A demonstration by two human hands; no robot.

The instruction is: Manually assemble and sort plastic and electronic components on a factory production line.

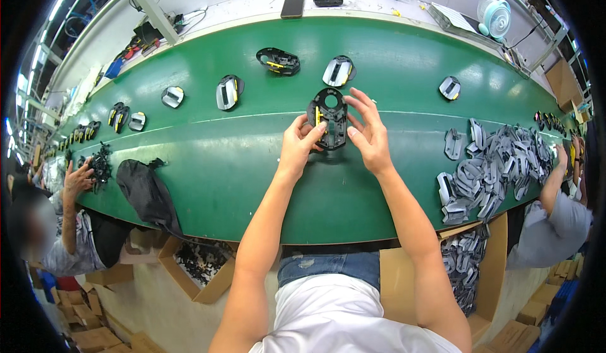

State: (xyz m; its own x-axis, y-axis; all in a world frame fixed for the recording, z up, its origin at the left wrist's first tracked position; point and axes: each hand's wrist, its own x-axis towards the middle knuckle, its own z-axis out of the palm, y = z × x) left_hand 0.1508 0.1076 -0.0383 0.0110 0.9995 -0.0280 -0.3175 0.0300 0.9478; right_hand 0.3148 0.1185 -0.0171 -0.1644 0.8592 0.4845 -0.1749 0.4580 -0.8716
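Over the middle of the green bench, my left hand (295, 146) is closed on a black plastic housing (332, 126), gripping its left edge between thumb and fingers. The housing has a round hole at its far end and a yellow strip along its left side. My right hand (372, 140) is at the housing's right side, fingers spread and curved, gripping nothing; whether a fingertip touches the edge I cannot tell. Just beyond lie a silver-and-black housing (339, 71) and another black housing with a yellow strip (278, 61).
Grey plastic parts (492, 167) are heaped at right, above a cardboard box (499, 258) of similar parts. At left lie a black bag (146, 192) and small black pieces (101, 164) by a co-worker's hand (77, 179). Another co-worker's arm (553, 179) reaches in at right.
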